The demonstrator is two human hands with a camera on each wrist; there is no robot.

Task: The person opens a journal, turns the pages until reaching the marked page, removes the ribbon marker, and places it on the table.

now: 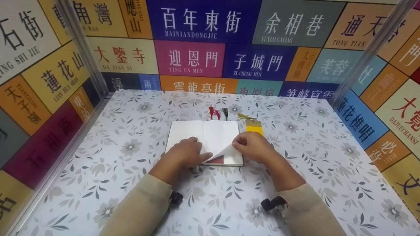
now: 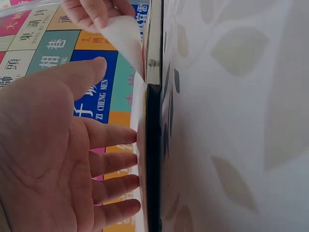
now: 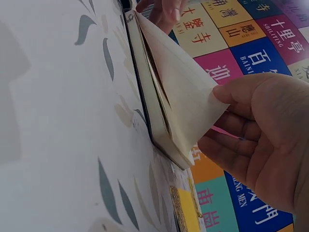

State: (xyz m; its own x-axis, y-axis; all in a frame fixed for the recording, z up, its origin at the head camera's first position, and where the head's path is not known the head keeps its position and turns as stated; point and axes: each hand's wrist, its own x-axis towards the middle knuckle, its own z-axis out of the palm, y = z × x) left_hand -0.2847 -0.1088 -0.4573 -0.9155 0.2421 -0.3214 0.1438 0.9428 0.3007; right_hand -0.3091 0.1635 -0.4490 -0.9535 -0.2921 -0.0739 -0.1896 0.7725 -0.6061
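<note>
An open notebook (image 1: 219,131) with blank pale pages lies on the floral-covered table. My left hand (image 1: 187,150) rests on its left page, and in the left wrist view the fingertips touch the paper with fingers extended. With thumb and fingers, my right hand (image 3: 260,130) pinches the lower outer corner of a right-hand page (image 3: 183,82) and holds it lifted. Beneath that raised page, a reddish patch (image 1: 217,159) shows near the bottom edge. Beside the right hand lies a yellow card-like piece (image 1: 254,127), partly hidden by the hand.
Beyond the notebook's top edge lie red tassels (image 1: 213,113) and a dark green tassel (image 1: 225,113). A yellowish tassel (image 1: 245,116) lies above the yellow piece. Panels with Chinese lettering (image 1: 190,59) enclose the table (image 1: 131,196) at the back and both sides.
</note>
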